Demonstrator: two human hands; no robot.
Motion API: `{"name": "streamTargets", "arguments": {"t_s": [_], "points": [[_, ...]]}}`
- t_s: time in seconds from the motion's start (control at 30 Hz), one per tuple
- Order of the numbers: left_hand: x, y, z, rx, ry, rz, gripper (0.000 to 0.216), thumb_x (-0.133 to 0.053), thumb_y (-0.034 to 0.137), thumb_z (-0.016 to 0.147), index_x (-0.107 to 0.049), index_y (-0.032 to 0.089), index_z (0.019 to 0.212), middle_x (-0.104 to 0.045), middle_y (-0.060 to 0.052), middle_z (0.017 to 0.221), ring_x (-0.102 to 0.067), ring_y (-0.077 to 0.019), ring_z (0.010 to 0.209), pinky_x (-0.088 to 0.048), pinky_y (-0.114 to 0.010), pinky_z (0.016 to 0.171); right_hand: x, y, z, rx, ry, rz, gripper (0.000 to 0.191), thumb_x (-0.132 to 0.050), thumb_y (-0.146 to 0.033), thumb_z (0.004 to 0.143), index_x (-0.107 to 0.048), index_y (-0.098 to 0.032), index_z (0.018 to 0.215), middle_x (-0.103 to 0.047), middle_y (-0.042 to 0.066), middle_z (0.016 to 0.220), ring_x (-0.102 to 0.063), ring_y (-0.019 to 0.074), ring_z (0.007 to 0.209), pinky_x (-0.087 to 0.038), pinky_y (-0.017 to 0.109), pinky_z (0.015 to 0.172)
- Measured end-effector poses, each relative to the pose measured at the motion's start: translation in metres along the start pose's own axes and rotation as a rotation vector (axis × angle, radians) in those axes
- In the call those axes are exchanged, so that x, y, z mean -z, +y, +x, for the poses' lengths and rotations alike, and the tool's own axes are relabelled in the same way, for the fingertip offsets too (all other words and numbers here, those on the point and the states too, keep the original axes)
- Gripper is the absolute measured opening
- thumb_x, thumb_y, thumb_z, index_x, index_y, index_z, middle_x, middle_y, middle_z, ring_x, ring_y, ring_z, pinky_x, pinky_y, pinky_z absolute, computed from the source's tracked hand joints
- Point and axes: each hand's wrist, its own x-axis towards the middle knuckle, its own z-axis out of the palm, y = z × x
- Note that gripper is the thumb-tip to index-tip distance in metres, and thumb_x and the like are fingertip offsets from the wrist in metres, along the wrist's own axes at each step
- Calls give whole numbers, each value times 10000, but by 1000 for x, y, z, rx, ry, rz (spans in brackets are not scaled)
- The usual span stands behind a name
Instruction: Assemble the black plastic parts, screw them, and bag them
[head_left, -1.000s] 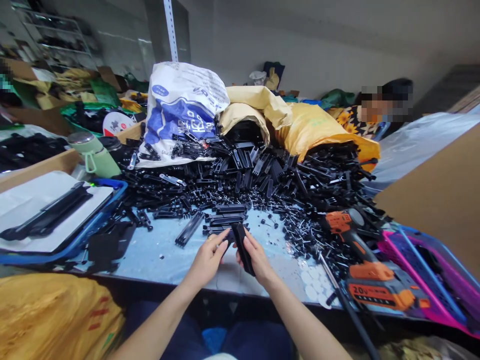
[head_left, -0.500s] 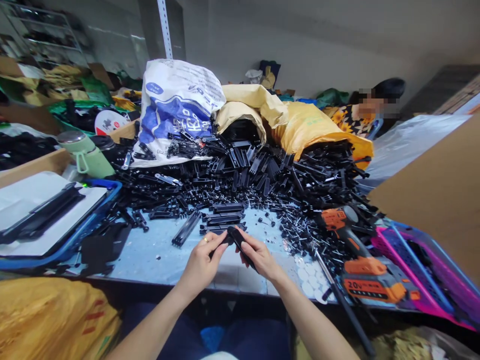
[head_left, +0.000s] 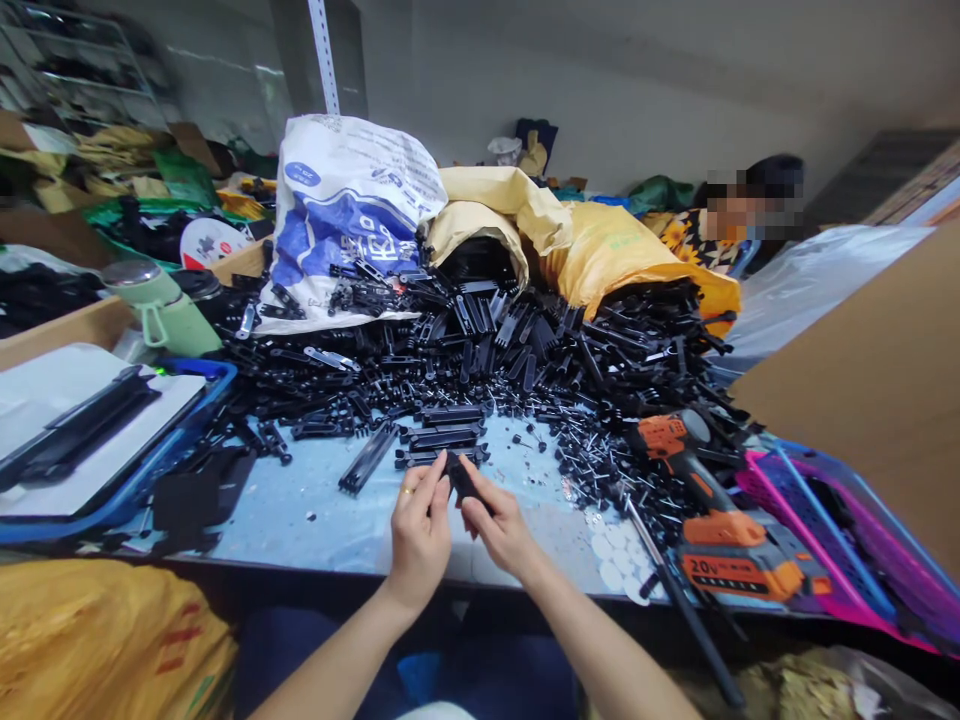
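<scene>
Both my hands meet above the front of the blue-topped table, around a dark elongated black plastic part. My right hand grips it with thumb and fingers. At its upper left end, the fingers of my left hand, which wears a ring, are pressed together against it; whether a second piece sits between them is hidden. Just beyond my fingertips lie several long black plastic pieces in a row, with another long black piece set aslant to their left.
A heap of black parts spills from a white-and-blue sack and a yellow sack. Loose screws, an orange cordless driver and a pink basket are on the right. A blue tray stands left; another person sits beyond.
My left hand has turned more upright and its fingers have closed in. The black part has swung steeper and shifted slightly left, with my right hand following. The view has moved slightly.
</scene>
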Motion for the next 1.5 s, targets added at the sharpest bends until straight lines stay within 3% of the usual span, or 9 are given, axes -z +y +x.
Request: {"name": "streamTargets", "arguments": {"t_s": [0.2,0.37,0.47,0.6,0.73,0.87,1.2,1.37,1.5], "points": [[-3,-15,-13,41,-135,1,335,-364,247,879,-509,181,1174,-559,-72,942,-567,-134,777,-483,-271,691,-25,18,-15,-61,27,82,490,-397,-388,883,-291,-288,1351,-572,22,863,-450,71,485,-440,232,497],[-4,-35,-35,211,-199,234,399,-332,257,871,-409,170,1253,-526,-132,1075,-589,-196,820,-505,-355,672,23,34,7,-69,-183,-319,412,-409,-379,878,-429,-272,1275,-582,50,1077,-557,167,893,-447,328,802],[-3,-38,-32,-78,-417,455,470,-390,116,799,-415,225,1256,-471,-124,1199,-435,-276,1131,-361,-506,913,82,41,46,-245,72,-656,345,-487,-331,842,-534,-234,1170,-583,57,1098,-505,180,1026,-383,319,904],[-9,-36,-16,-411,-768,569,476,-359,-11,752,-541,242,1112,-599,-60,963,-530,-213,949,-283,-540,945,157,51,101,-528,525,-777,369,-466,-281,844,-473,-133,1181,-480,180,1206,-366,285,1173,-288,454,954],[-15,-39,-10,-364,-769,726,428,-375,-10,758,-554,189,1091,-596,-63,861,-541,-188,816,-388,-423,813,197,60,133,-662,750,-641,411,-536,-188,775,-414,-60,1146,-495,248,1116,-380,332,1143,-315,497,899],[-9,-42,-10,-249,-791,812,405,-414,24,772,-541,191,1119,-587,-71,900,-529,-197,859,-375,-366,775,209,63,143,-697,809,-347,380,-594,-173,706,-426,-125,1043,-573,114,880,-553,219,853,-453,338,714],[-22,-48,-5,-219,-920,611,317,-444,166,824,-501,187,1136,-562,-73,980,-509,-214,918,-401,-340,790,138,51,29,-584,252,240,167,-548,-292,713,-546,-146,795,-499,-28,539,-431,82,424,-375,189,414],[-19,-51,1,-219,-964,496,315,-397,240,857,-473,182,1157,-543,-77,1013,-482,-216,947,-391,-354,834,99,18,-32,-290,-368,-290,298,-588,-400,753,-616,-191,964,-636,40,867,-572,169,768,-415,257,699],[-17,-46,4,-238,-994,440,323,-355,260,872,-450,198,1175,-531,-70,1050,-462,-213,999,-373,-362,875,82,9,-46,-144,-548,-719,338,-431,-427,860,-549,-214,1095,-622,61,963,-564,188,872,-377,268,752]]}}
